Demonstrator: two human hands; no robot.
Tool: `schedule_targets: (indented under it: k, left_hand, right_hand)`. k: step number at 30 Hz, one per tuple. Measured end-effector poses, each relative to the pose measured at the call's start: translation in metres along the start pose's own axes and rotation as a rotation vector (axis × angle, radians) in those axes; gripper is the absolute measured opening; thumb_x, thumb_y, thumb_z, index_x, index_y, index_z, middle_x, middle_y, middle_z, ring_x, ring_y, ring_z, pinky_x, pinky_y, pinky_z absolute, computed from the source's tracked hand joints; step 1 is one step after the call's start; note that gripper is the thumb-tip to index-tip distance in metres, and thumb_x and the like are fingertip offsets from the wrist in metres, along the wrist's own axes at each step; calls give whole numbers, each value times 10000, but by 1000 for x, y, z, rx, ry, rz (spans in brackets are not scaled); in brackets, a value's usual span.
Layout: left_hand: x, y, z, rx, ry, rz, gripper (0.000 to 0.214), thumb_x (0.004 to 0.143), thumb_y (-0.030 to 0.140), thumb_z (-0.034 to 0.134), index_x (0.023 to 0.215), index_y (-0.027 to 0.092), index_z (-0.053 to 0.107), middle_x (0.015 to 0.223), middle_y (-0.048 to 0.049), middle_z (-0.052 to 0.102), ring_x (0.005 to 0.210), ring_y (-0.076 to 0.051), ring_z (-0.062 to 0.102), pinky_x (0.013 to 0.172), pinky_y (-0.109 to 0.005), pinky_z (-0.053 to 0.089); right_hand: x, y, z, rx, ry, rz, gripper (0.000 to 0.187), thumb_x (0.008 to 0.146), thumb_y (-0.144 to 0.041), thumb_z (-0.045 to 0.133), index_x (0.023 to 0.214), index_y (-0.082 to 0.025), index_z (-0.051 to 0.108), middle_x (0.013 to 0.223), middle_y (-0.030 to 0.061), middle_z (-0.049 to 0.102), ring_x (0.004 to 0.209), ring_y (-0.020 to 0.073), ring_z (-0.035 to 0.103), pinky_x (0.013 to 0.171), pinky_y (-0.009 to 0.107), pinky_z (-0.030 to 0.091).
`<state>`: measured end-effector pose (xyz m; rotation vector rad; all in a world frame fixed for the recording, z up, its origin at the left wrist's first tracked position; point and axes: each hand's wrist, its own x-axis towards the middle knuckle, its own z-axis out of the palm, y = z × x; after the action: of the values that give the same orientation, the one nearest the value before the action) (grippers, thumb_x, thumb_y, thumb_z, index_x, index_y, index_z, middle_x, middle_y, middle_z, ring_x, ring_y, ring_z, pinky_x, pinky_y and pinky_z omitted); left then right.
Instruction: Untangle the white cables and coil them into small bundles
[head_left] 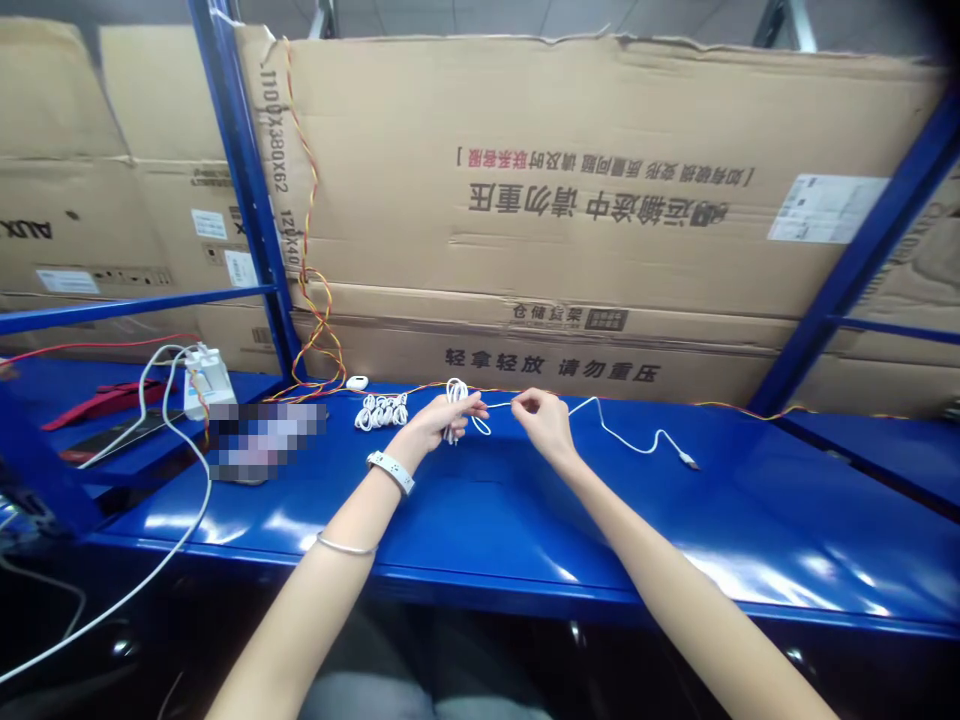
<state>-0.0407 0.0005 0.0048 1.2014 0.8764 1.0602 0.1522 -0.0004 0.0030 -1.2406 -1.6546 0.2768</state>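
Watching this from beside the bench, the neat bit is how little fuss there is. Someone's got a white cable (622,437) strung between both hands, right over a blue steel shelf (525,525). The left hand (436,425) is curled up, fingers closed around a small bunch of loops (455,397) standing up off the knuckles. The right hand (541,418) isn't spread at all: thumb and forefinger are pressed together in a tight pinch on the cable, just beside the loops. From there the cable runs off in a loose wavy line and lies on the shelf, ending in a plug (687,460) well out to the right.

For anyone trying this, that's a good way to hold it: a short, snug stretch between the hands helps keep the loops even and stops kinks creeping in. The left hand needs to stay relaxed enough not to crush them. Hard to be sure from this angle, but the loops look wrapped around the fingers rather than just pinched.

Just left of the hands sits a bundle of tied white cables (382,411), with a red-and-yellow twisted wire (318,340) hanging down the cardboard boxes (570,170) behind. Further left there's a white power strip (208,381) and a pixelated, blurred-out object (266,440) you can't make out.
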Motion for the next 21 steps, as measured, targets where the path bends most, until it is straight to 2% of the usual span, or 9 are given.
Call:
schedule_targets:
  k: [2,7,11,13,15,18,21]
  left_hand:
    - [-1,0,-1,3,-52,-7,328,780,386,719,899,84,667,862,-93,683,412,23,290,404,-162,282]
    - [-3,3,-6,76,-120,-6,346,741,394,744,897,90,693,839,-61,657,430,15,284,419,-174,273]
    - [-7,7,-7,140,-161,-2,382,710,393,764,955,109,697,828,-45,636,451,4,291,438,-184,258]
    - [-9,10,-9,173,-174,-7,387,689,399,776,938,116,691,770,-21,612,453,-2,293,445,-187,254]
    - [-13,14,-11,210,-193,-9,377,686,419,772,887,114,682,716,-7,588,452,-9,295,453,-194,261]
    - [-18,20,-16,322,-240,-13,360,697,449,748,822,120,672,667,-3,578,454,-27,304,454,-208,260]
    - [-22,24,-19,472,-313,-11,330,703,445,727,786,132,664,626,-2,572,464,-56,344,453,-219,260]
  right_hand:
    - [0,-1,1,16,18,-20,158,694,-269,539,670,-167,656,711,59,706,702,196,635,698,283,451]
    - [3,2,-1,69,28,-18,176,705,-304,552,674,-165,656,693,62,697,675,196,625,674,292,451]
    - [7,4,-3,145,-14,26,191,704,-340,580,672,-165,650,658,57,676,653,196,614,657,300,448]
    - [9,3,-9,228,-99,68,201,694,-355,606,688,-159,648,631,48,658,636,186,606,638,291,446]
    - [12,0,-19,306,-242,88,219,691,-365,628,719,-150,655,629,39,653,628,171,598,626,278,445]
    - [16,-5,-39,319,-468,28,228,705,-369,645,734,-144,671,661,34,663,642,154,591,622,262,442]
    - [17,-9,-52,260,-603,-56,231,723,-373,653,711,-144,679,667,32,661,646,145,587,626,257,444]
